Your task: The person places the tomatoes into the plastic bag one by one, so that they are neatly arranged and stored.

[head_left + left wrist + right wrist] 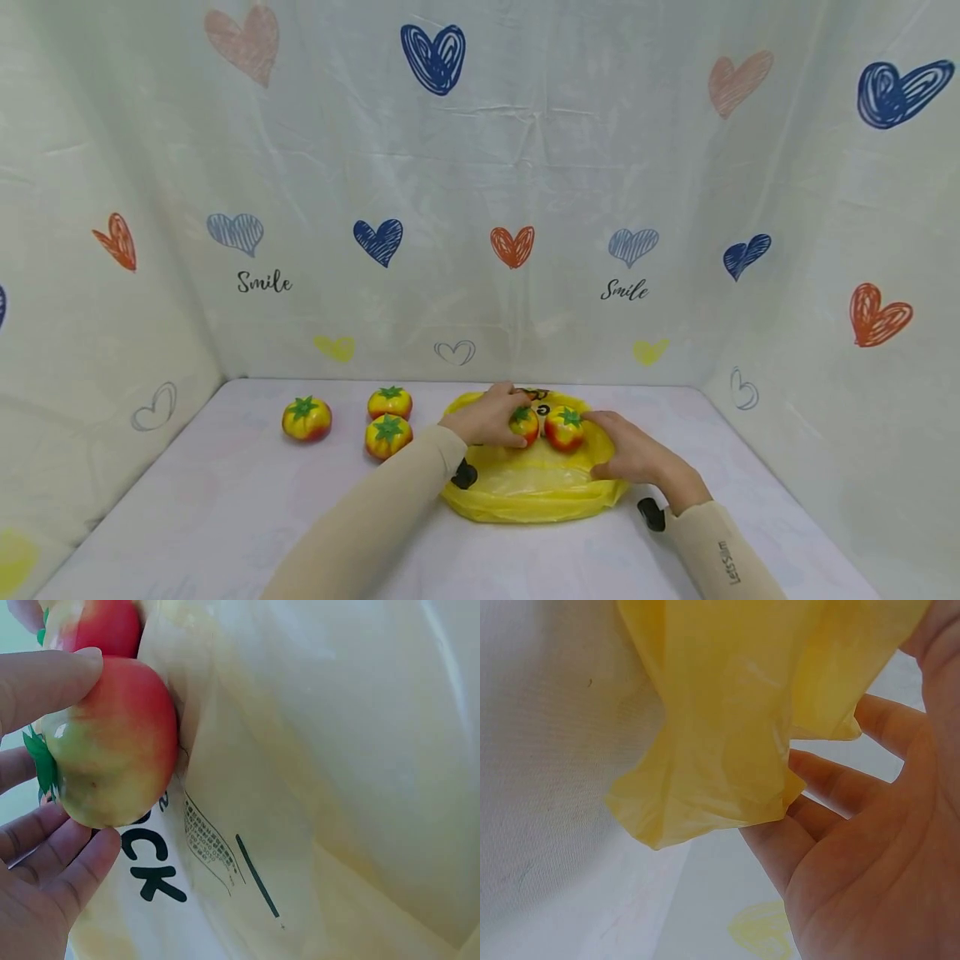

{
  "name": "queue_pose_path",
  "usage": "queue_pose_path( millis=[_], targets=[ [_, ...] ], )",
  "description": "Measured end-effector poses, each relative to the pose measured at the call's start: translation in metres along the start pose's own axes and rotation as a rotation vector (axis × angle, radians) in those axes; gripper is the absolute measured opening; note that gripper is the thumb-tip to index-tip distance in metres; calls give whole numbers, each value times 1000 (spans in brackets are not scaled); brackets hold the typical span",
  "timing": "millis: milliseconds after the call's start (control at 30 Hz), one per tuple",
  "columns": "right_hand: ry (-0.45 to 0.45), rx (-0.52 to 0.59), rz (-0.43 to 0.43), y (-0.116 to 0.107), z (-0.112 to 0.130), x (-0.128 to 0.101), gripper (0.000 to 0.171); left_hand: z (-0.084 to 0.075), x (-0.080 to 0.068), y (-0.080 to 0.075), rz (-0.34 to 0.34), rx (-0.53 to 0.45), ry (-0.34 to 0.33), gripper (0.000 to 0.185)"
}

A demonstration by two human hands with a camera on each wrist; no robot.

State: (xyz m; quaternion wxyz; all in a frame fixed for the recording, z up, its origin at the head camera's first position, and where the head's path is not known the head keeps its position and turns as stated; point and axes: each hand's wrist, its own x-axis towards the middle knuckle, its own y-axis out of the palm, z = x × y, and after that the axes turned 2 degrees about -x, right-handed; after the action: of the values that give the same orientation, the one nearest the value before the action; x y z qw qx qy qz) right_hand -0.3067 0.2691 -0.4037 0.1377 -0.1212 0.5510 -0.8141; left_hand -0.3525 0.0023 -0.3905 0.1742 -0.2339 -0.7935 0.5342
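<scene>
A yellow plastic bag [532,502] with black print lies spread on the table. Two glossy red-and-yellow toy tomatoes with green leafy tops are at its middle. My left hand [491,417] holds the left toy tomato [525,427]; in the left wrist view, the thumb lies over this toy tomato [124,750] and the fingertips sit at its side. Just to the right is the second toy tomato [564,428]. My right hand [633,450] is at the bag's right edge, fingers spread. In the right wrist view, some fingertips are hidden behind the hanging yellow plastic [720,750].
Left of the bag, a toy tomato [388,437] stands in front of another toy tomato [390,403]. A further toy tomato [307,418] is farther left on the white table [202,508]. A heart-printed curtain [465,167] encloses the back and sides.
</scene>
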Motion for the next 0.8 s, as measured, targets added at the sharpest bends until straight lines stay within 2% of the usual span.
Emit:
queue_pose_path(
  millis=[333, 600, 800],
  targets=[
    [7, -4, 6, -2, 2, 1, 82, 0, 2, 0, -8, 25, 11, 66],
    [8, 7, 3, 0, 1, 1, 82, 1, -1, -1, -9, 6, 20, 66],
    [11, 5, 2, 1, 0, 1, 82, 0, -5, -9, -11, -18, 21, 64]
  ],
)
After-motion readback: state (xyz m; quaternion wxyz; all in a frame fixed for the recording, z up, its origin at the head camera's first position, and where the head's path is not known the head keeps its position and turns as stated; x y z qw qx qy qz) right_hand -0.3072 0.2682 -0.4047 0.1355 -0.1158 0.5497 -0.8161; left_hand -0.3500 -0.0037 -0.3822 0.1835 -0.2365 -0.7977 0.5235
